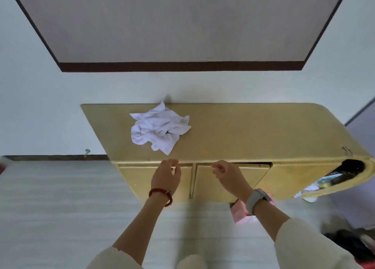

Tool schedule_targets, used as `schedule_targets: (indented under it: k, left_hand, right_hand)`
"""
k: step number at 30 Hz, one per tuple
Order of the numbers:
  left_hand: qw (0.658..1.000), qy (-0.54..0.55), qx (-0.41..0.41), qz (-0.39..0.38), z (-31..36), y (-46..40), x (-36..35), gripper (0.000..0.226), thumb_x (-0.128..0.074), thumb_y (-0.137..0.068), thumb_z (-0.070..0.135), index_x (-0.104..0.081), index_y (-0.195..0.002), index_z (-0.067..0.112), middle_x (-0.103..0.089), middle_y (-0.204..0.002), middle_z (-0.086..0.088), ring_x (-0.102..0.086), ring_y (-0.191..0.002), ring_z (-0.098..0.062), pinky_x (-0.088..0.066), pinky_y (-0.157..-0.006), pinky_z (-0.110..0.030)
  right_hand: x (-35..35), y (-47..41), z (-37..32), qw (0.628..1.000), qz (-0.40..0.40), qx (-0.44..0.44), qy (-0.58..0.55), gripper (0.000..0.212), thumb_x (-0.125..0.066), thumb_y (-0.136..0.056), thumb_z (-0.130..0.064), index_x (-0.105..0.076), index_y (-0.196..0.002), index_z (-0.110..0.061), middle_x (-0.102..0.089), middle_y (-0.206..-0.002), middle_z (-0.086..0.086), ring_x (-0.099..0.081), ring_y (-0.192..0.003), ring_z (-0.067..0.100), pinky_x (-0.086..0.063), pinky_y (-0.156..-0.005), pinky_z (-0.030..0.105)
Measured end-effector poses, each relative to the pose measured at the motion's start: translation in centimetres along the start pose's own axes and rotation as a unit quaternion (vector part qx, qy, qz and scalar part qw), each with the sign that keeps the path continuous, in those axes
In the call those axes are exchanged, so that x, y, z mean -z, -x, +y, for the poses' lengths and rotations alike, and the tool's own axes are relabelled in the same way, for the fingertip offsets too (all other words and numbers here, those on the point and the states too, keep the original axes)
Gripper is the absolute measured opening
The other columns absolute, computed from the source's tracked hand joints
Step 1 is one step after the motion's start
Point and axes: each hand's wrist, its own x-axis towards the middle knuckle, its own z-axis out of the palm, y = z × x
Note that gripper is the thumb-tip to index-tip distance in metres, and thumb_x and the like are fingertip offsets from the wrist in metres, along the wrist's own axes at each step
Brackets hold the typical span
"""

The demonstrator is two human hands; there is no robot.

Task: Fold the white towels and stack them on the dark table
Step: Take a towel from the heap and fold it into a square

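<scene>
A crumpled white towel (pixel 160 127) lies in a heap on the left half of a tan-gold table (pixel 253 130) that stands against the wall. Both of my hands hover at the table's front edge, below the towel and apart from it. My left hand (pixel 166 175), with a red bead bracelet on its wrist, has loosely curled fingers by the top of the left drawer front and holds nothing. My right hand (pixel 225 173), with a pale watch on its wrist, is loosely curled in front of the right drawer (pixel 251 173) and also holds nothing.
The right drawer stands slightly ajar, with a dark gap at its top. The table's rounded right end has an open compartment (pixel 341 175) with items inside. A pink object (pixel 239 214) sits on the floor under the table. Dark things (pixel 349 244) lie at the lower right.
</scene>
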Motion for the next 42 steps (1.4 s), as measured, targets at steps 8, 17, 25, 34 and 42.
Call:
schedule_targets:
  k: [8,17,25,34,42]
  left_hand:
    - [0.991,-0.017,0.129,-0.004,-5.1,-10.0,-6.8,0.032,-0.052,-0.09,0.017,-0.054,-0.121,0.016,-0.051,-0.125,-0.004,-0.051,-0.112,-0.021,-0.044,-0.092,-0.034]
    - [0.965,-0.195,0.146,0.101,-8.2,-19.6,-11.2,0.021,-0.069,-0.066,0.017,-0.063,-0.086,0.014,-0.062,-0.087,-0.004,-0.059,-0.075,-0.029,-0.044,-0.065,-0.036]
    - [0.971,0.039,0.07,0.226,-4.8,-21.3,-5.0,0.036,-0.043,-0.078,0.027,-0.069,-0.086,0.004,-0.067,-0.076,-0.005,-0.054,-0.074,-0.012,-0.043,-0.062,-0.018]
    - [0.935,0.116,0.062,0.328,4.4,-23.0,2.2,0.013,-0.064,-0.081,0.003,-0.07,-0.091,0.007,-0.063,-0.083,0.01,-0.055,-0.079,0.004,-0.041,-0.072,-0.003]
    - [0.92,0.142,0.07,0.359,15.3,-17.9,-0.1,0.01,-0.063,-0.083,0.013,-0.068,-0.081,0.021,-0.067,-0.08,0.009,-0.06,-0.075,0.002,-0.047,-0.074,-0.016]
  right_hand:
    - [-5.3,-15.7,0.3,0.991,-0.093,0.078,0.049,0.024,-0.048,-0.091,-0.01,-0.062,-0.11,-0.008,-0.067,-0.101,0.007,-0.062,-0.092,0.022,-0.043,-0.076,0.025]
    - [-10.6,-26.0,1.2,0.967,-0.181,0.133,0.119,0.02,-0.045,-0.091,-0.01,-0.06,-0.105,-0.007,-0.06,-0.095,0.009,-0.056,-0.085,0.024,-0.047,-0.073,0.038]
    - [-10.8,-28.3,-3.1,0.913,-0.131,0.359,0.146,0.035,-0.058,-0.078,-0.025,-0.047,-0.111,-0.018,-0.059,-0.109,0.006,-0.058,-0.093,0.027,-0.048,-0.069,0.036]
    - [-2.8,-30.7,-9.5,0.924,-0.093,0.37,-0.008,0.031,-0.04,-0.082,-0.032,-0.059,-0.085,-0.008,-0.061,-0.071,-0.003,-0.049,-0.061,0.014,-0.033,-0.058,0.023]
    - [11.8,-29.8,-6.4,0.856,-0.111,0.502,0.061,0.028,-0.044,-0.091,-0.034,-0.056,-0.101,-0.01,-0.054,-0.063,-0.007,-0.056,-0.062,0.022,-0.03,-0.058,0.024]
